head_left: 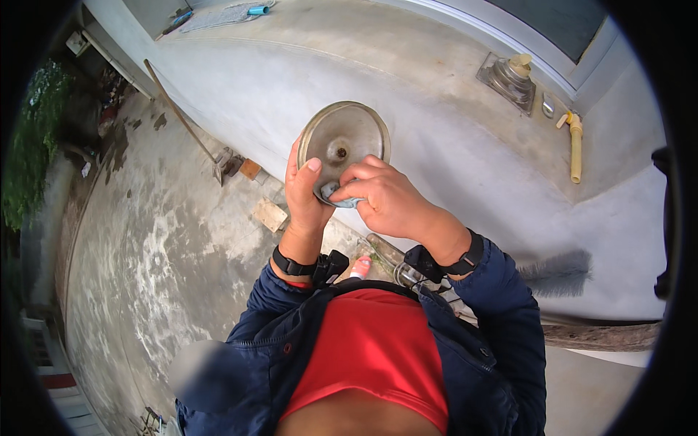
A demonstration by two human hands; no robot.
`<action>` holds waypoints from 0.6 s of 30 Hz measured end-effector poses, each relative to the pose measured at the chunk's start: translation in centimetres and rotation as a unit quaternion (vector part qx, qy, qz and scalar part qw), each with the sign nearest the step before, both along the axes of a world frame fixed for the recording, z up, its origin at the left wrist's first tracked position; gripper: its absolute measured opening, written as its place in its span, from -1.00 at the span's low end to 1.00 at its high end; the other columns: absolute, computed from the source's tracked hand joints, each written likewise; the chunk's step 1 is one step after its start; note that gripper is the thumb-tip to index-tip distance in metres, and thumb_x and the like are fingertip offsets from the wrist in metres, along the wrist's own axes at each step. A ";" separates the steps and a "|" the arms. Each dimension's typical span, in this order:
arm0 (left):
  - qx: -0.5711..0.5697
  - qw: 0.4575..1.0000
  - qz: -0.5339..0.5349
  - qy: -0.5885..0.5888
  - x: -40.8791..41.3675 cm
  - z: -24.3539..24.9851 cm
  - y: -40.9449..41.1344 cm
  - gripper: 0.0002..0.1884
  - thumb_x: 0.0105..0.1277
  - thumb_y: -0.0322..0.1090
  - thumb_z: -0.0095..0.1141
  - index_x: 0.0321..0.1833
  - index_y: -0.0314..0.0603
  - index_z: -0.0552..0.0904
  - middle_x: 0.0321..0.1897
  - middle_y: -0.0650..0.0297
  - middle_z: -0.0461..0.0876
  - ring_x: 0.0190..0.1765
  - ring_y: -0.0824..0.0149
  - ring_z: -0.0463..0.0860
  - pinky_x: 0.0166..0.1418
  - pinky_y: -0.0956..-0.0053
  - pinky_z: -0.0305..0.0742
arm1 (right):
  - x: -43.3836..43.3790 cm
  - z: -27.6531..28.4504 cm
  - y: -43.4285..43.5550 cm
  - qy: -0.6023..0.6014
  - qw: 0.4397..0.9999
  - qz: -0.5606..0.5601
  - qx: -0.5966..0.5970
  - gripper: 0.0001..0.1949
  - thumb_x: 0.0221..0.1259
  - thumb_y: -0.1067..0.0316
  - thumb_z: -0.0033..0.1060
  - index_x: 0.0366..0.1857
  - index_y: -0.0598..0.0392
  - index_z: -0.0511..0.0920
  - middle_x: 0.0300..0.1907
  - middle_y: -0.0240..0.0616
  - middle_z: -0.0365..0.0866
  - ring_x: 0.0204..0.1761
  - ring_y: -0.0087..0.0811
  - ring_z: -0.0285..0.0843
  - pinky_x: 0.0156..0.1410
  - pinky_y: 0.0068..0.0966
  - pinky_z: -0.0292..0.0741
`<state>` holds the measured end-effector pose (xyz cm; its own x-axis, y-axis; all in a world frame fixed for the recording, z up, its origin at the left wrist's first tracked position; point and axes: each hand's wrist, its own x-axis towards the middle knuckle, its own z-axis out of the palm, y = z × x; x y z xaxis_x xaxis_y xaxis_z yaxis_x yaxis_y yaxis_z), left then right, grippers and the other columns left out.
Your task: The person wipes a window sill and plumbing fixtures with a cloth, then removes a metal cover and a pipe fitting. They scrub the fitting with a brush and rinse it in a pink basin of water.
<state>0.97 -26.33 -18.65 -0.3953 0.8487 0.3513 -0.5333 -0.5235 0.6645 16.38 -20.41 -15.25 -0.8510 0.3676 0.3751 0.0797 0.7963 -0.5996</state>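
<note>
A round metal dish-like part (pixel 357 122) with a raised centre and a dark hole is held up before me, tilted toward the camera. My left hand (pixel 307 188) grips its left edge, the thumb on the inner face and the fingers behind. Against the lower rim, my right hand (pixel 376 196) pinches a light blue cloth (pixel 349 203). Part of the cloth is hidden under the fingers. Both wrists wear black straps with small black devices.
On the concrete ledge (pixel 414 52) stand a stepped metal fitting (pixel 508 82), a small metal piece (pixel 548 105) and a yellowed plastic pipe with a valve (pixel 576 147). A grey cloth (pixel 218 17) lies at its far left. A long-handled tool (pixel 180 115) leans on the wall; a brush (pixel 561 273) is at right.
</note>
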 end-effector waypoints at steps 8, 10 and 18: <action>-0.011 1.000 0.010 0.003 -0.1 -0.6 0.3 -0.36 0.25 -0.44 0.17 0.44 -0.33 0.38 0.28 0.07 0.54 0.28 0.23 0.57 0.36 0.28 0.49 | 0.3 -1.6 2.0 -0.050 0.921 -0.131 0.363 -0.93 -0.14 0.35 0.24 -0.58 -0.02 0.71 -0.40 -0.43 0.53 -0.11 -0.35 0.44 0.00 -0.38 0.35; -0.031 0.998 0.027 0.036 0.2 -0.4 0.3 -0.39 0.25 -0.43 0.19 0.41 -0.33 0.42 0.28 0.07 0.54 0.27 0.25 0.57 0.35 0.30 0.50 | -0.2 -2.2 1.0 -0.054 0.935 -0.141 0.322 -0.93 -0.11 0.42 0.24 -0.58 -0.02 0.70 -0.38 -0.41 0.56 -0.12 -0.32 0.47 -0.02 -0.36 0.42; -0.070 0.984 0.106 0.122 -0.3 -2.7 1.1 -0.42 0.34 -0.28 0.23 0.39 -0.31 0.45 0.24 0.12 0.56 0.22 0.30 0.56 0.35 0.35 0.44 | -0.8 -2.9 2.1 0.185 0.653 0.108 -0.727 -0.56 0.13 0.71 -0.11 0.12 0.33 0.57 -0.02 -0.08 0.68 0.09 -0.27 0.65 0.24 -0.34 0.62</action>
<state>0.68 -25.24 -21.36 -0.4874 0.8032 0.3425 -0.2378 -0.4996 0.8330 15.54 -18.31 -18.13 -0.8917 0.4505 -0.0427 -0.3039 -0.6662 -0.6811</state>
